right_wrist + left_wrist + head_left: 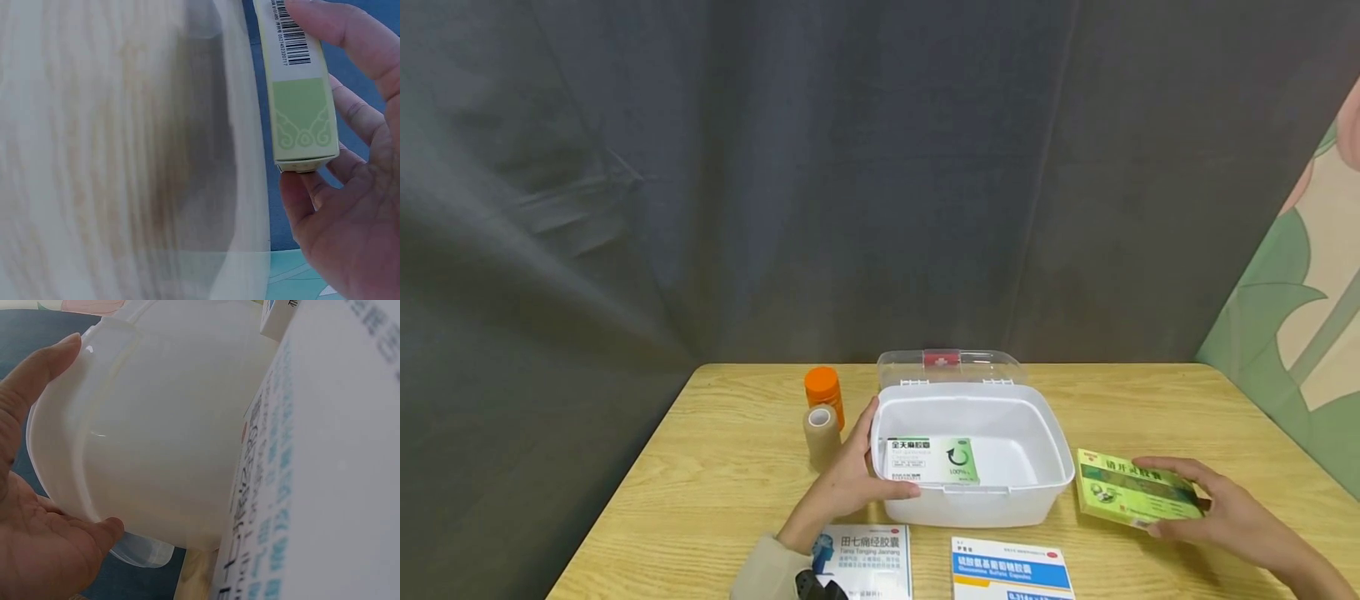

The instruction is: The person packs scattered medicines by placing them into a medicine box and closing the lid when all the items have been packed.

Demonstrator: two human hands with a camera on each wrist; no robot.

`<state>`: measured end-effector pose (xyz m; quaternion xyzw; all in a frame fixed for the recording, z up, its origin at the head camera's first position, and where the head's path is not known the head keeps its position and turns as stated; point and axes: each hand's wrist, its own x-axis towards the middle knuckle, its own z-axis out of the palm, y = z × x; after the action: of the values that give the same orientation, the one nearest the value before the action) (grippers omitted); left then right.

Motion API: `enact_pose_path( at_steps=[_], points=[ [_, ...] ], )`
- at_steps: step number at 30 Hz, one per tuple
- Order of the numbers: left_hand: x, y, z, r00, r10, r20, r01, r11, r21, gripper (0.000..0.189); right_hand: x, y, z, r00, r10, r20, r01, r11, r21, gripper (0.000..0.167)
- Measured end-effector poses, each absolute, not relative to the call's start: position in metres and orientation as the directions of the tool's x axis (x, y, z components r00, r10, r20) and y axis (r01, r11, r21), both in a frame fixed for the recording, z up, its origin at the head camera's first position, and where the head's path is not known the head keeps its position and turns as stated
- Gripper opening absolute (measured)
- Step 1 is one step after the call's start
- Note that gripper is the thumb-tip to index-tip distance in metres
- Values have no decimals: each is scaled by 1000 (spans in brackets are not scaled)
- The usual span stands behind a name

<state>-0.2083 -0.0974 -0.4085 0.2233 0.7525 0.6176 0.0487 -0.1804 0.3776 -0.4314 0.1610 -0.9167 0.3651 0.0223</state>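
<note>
A white plastic medicine box [967, 507] stands with its clear lid [981, 363] swung back. My left hand [842, 483] grips its front left corner, thumb along the front rim and fingers against the left side; the left wrist view shows this hand [53, 550] against the box wall [162, 425]. Inside at the left lies a green-and-white capsule carton [931, 461]. Right of the box, my right hand [1213, 508] holds a yellow-green medicine carton [1135, 490] by its right end. The carton's barcode side [301, 106] shows between thumb and fingers in the right wrist view.
Left of the box stand an orange bottle [823, 385] and a tan bandage roll [822, 437]. Two cartons lie in front: a white one with a blue head picture [872, 562] and a blue-and-white one [1011, 571]. A dark curtain [865, 183] hangs behind the wooden table [715, 467].
</note>
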Motion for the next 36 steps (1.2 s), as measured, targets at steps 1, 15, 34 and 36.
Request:
enact_pose_path(
  at_steps=[1, 15, 34, 36],
  points=[
    [-208, -97, -409, -895, 397, 202, 275, 136, 952, 120, -180, 378, -430, -945, -284, 165, -319, 676, -665, 70],
    [-208, -97, -408, -889, 403, 218, 287, 117, 951, 120, -175, 378, -415, -942, -268, 200, -333, 708, -622, 69],
    [-208, -97, -408, -889, 403, 215, 274, 95, 957, 122, -175, 379, -378, -916, -304, 263, -402, 692, -599, 72],
    [-209, -97, -409, -890, 402, 214, 274, 97, 957, 122, -176, 378, -376, -918, -300, 259, -396, 696, -598, 72]
  ],
)
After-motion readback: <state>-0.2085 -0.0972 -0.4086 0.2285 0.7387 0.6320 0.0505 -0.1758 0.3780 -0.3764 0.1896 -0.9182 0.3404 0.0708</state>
